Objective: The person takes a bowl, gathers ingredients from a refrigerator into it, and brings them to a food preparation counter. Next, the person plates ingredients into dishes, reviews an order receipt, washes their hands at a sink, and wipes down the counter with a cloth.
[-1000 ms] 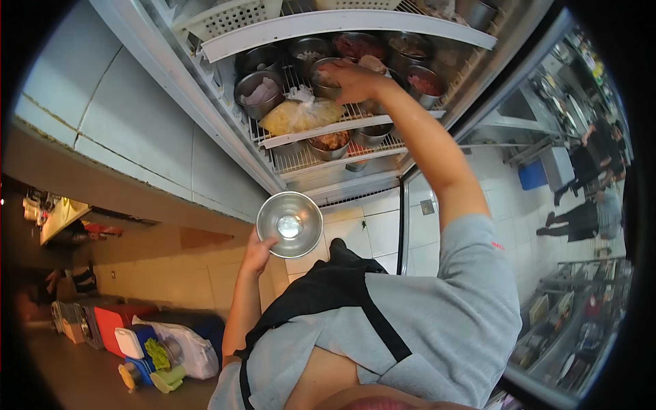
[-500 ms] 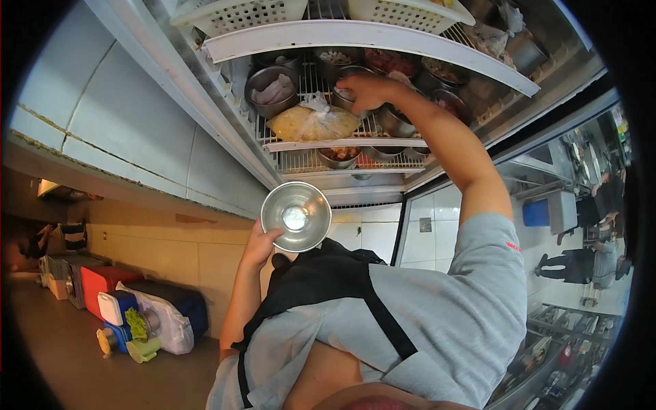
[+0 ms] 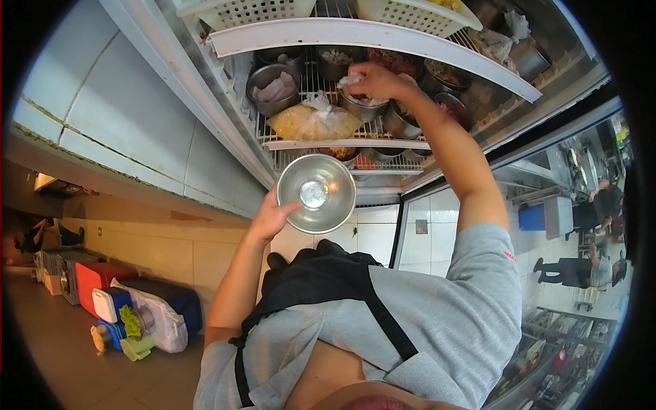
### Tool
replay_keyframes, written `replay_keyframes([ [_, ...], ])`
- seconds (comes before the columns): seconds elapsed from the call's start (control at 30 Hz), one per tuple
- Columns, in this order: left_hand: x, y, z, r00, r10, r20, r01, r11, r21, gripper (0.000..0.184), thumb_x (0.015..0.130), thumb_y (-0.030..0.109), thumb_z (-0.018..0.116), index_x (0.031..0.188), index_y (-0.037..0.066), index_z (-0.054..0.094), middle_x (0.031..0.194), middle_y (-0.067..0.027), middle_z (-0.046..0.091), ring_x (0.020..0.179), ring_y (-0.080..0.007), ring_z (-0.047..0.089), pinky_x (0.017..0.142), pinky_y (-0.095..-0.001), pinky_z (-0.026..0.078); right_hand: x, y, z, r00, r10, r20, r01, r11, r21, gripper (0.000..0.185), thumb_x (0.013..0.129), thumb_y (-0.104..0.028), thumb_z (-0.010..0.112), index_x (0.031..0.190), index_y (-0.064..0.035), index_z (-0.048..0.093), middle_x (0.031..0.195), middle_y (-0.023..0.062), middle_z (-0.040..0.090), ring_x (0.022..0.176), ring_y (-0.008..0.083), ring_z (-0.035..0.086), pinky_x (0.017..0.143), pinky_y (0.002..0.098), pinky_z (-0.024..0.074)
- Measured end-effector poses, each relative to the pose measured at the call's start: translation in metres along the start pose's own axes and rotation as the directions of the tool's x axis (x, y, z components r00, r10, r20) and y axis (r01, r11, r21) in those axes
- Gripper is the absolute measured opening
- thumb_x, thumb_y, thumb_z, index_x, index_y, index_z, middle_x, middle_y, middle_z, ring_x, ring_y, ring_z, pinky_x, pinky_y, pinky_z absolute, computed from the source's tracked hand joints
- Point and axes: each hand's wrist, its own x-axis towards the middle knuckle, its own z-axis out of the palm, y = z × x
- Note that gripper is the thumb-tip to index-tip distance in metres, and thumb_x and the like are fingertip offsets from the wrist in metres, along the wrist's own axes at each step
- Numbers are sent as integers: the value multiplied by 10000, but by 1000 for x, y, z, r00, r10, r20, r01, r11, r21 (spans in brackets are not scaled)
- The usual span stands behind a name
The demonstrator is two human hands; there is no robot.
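My left hand [image 3: 272,216] grips the rim of a shiny steel bowl [image 3: 316,194], its thumb inside; nothing lies in the bowl. On the fridge's middle shelf, my right hand [image 3: 378,83] is closed on a whitish clump of food [image 3: 351,80], too small to name exactly. Just below that hand is a round metal container [image 3: 362,109] with pale contents. To its left are a knotted plastic bag [image 3: 313,123] of yellowish food and a metal pot [image 3: 273,93] of pale pink raw meat.
White perforated baskets [image 3: 249,12] stand on the upper shelf, behind a white shelf edge [image 3: 369,35]. More metal pots [image 3: 402,121] crowd the middle shelf. The fridge's glass door [image 3: 547,171] is at the right. Coloured boxes [image 3: 96,283] stand at the lower left.
My left hand has raised the steel bowl closer to the shelves and slightly right. My right hand has lifted up out of the round container, with the whitish clump now showing in its fingers.
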Motion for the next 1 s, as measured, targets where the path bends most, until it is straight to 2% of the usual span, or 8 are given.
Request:
replay_keyframes([
  [0.1,11,9,2,999,19,43,-20,1000,5,567,810,5,617,1345,2,428,1253,-101,553,1150,-188,511,997,-316,388,1,4,-5,969,77,-233,-86,996,-26,573,721,-395,764,1117,-10,610,796,85,626,750,167,588,680,294,477],
  [0.17,19,16,7,996,38,78,-38,999,-6,555,823,17,620,1344,1,427,1252,-102,553,1145,-188,514,992,-314,392,-2,-5,-15,965,212,-154,-184,967,178,652,707,-381,777,1203,-3,585,821,87,645,791,172,607,707,290,491],
  [0.23,23,28,18,998,23,52,-19,997,-78,509,882,122,622,1341,9,434,1251,-108,552,1145,-182,511,997,-306,385,-2,-10,-23,930,274,-246,-190,929,318,534,722,-359,768,1111,-22,628,792,56,637,746,146,593,636,283,481],
  [0.37,37,39,33,997,27,73,-15,987,-159,517,948,293,560,1356,13,410,1237,-118,555,1100,-186,547,935,-320,448,-10,-30,-40,990,140,1,-118,825,553,222,796,-232,738,826,-58,602,667,5,520,592,104,493,537,246,375],
  [0.57,70,41,53,992,-64,110,85,976,-203,651,965,527,398,1360,13,356,1133,-154,589,868,-220,650,682,-351,557,-49,-100,-32,995,100,-22,-67,800,597,187,804,-203,733,815,-78,594,690,-5,530,569,88,487,504,249,386],
  [0.77,75,39,51,981,-22,192,80,952,-295,689,952,593,351,1337,24,400,1166,-154,585,888,-225,651,677,-351,559,-80,-111,11,961,-40,274,41,999,4,239,809,-182,714,983,-37,638,866,60,655,783,153,619,725,281,491],
  [0.87,71,38,49,985,-2,171,59,943,-329,618,981,510,373,1375,34,385,1309,-109,520,1148,-232,562,926,-365,497,-99,-111,30,946,-41,322,74,993,-91,274,815,-150,694,1046,-17,630,931,105,672,821,193,643,737,316,499],
  [1.0,63,34,53,993,-53,104,84,944,-318,623,977,513,386,1367,27,394,1305,-111,522,1150,-228,561,934,-369,493,-110,-127,17,971,2,239,28,992,-123,315,812,-138,687,1102,-31,622,979,137,675,843,198,655,742,338,507],
])
